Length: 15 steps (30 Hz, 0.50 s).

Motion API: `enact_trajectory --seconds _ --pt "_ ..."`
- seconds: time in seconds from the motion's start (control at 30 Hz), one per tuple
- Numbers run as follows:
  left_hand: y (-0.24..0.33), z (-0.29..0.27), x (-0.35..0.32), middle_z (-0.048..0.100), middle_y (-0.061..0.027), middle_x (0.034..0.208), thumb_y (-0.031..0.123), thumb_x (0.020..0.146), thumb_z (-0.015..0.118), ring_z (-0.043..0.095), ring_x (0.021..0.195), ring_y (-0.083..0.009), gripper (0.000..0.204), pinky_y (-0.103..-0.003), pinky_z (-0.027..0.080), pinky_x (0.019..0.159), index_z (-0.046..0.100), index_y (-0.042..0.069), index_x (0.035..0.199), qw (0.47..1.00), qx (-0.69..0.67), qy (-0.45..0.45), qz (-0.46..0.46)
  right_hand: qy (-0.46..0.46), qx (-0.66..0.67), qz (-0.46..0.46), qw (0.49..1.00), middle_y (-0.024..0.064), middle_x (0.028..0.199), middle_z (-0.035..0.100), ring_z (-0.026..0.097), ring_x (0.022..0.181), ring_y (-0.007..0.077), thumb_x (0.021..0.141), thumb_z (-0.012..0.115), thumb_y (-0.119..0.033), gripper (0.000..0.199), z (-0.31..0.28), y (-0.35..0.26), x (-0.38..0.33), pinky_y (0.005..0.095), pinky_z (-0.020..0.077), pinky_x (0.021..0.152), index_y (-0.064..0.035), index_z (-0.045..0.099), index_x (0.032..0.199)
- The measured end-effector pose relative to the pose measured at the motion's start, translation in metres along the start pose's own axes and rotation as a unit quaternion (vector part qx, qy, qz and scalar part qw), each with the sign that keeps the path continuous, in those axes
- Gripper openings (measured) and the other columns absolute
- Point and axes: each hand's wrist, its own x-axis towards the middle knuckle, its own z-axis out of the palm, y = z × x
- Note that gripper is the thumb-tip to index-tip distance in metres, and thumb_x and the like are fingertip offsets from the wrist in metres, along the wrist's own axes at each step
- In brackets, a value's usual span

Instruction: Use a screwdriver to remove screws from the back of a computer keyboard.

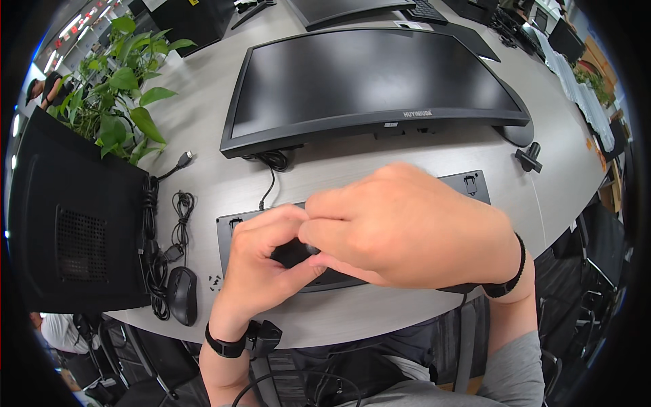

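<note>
Much of the dark keyboard (476, 192) is covered by the hands above it; it lies on the near part of the desk (553, 203), and only its left and right ends, each with a small rectangular fitting like a fold-out foot, and a strip of its near edge show plainly. Between the hands a small dark rounded piece (312, 249) peeps out, mostly hidden, so its kind and full shape cannot be made out, nor whether it is held or merely lies behind the fingers. The left hand (254, 268) comes in from the near left, its thumb and forefinger curved into a ring toward the other hand, with a dark patch in the gap. The right hand (407, 234) reaches across from the near right, back uppermost, wrist bent inward, its fingers bunched and tips meeting those of the left; what either set of fingers grips, if anything, I cannot tell. A black band circles each wrist, the left one carrying a bulky black box (264, 337). The keyboard's cable (272, 186) runs far and slips from sight below the tilted monitor (373, 81), whose underside is in shadow. On the left, a black computer case (74, 203) stands beside a mouse (182, 296) and coiled leads, and some tiny dark bits (215, 282) nearby are too small to identify
</note>
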Motion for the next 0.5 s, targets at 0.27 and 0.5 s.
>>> enact_trajectory --seconds 0.27,0.5 --pt "0.004 0.000 -0.002 0.077 -0.0098 0.099 0.002 0.085 0.086 0.073 0.089 -0.0248 0.023 -0.034 0.057 0.080 0.077 0.001 0.106 0.999 -0.016 0.002 -0.031 0.029 -0.051 0.023 0.998 0.0059 0.082 0.061 0.063 0.064 0.0279 0.088 0.080 -0.015 0.020 0.004 -0.001 0.003 0.0402 0.0476 0.052 -0.0044 0.065 0.097" --pt "0.007 0.001 0.000 0.077 -0.0118 0.102 0.005 0.089 0.086 0.072 0.093 -0.0296 0.024 -0.036 0.056 0.086 0.076 0.001 0.110 0.999 0.003 -0.046 -0.009 -0.026 -0.040 0.045 0.998 0.0062 0.082 0.062 0.064 0.061 0.0274 0.086 0.078 -0.014 0.020 -0.013 -0.011 -0.007 0.0393 0.0486 0.052 -0.0026 0.069 0.100"
